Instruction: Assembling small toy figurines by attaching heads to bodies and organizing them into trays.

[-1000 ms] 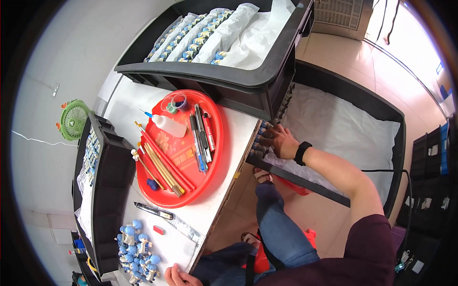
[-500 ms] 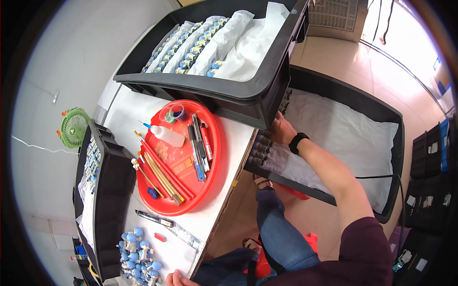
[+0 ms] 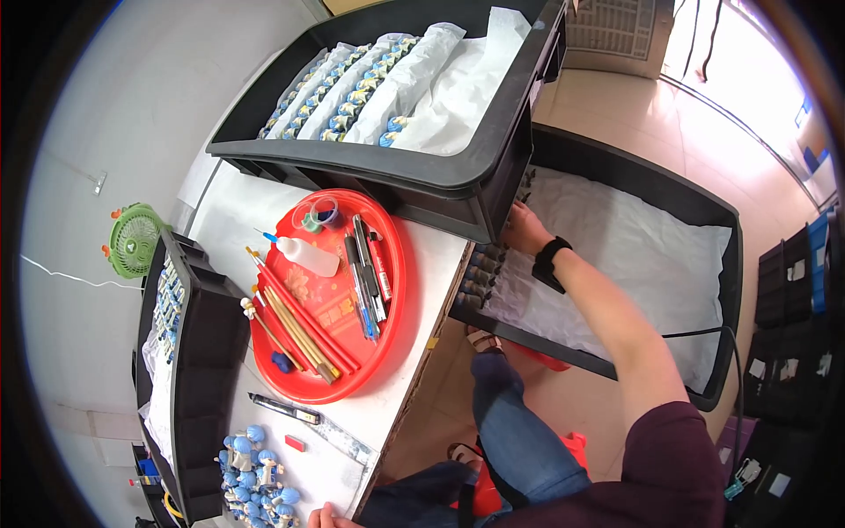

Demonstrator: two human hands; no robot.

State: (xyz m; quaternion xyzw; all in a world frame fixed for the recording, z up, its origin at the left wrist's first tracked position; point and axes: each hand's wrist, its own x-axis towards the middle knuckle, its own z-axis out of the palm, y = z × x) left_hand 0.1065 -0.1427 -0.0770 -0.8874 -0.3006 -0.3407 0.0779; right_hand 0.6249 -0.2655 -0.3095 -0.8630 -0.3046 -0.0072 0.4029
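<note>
My right hand, with a black watch on its wrist, reaches into the black bin at the right. It is beside a row of dark-based small figures along the bin's near edge. The corner of the upper bin hides most of its fingers, so whatever they hold does not show. Only part of my left hand shows at the lower edge, at the table's edge beside a cluster of blue-haired figurines. Its grip is cut off by the picture.
A black bin of figurines between white sheets stands on the table. A red tray holds brushes, pens, a squeeze bottle and small cups. Another black bin stands at left, near a green fan. A cutter lies below the tray.
My right hand has shifted slightly within the right bin and its wrist has turned. My left hand stays at the lower edge. The view has moved a little.
</note>
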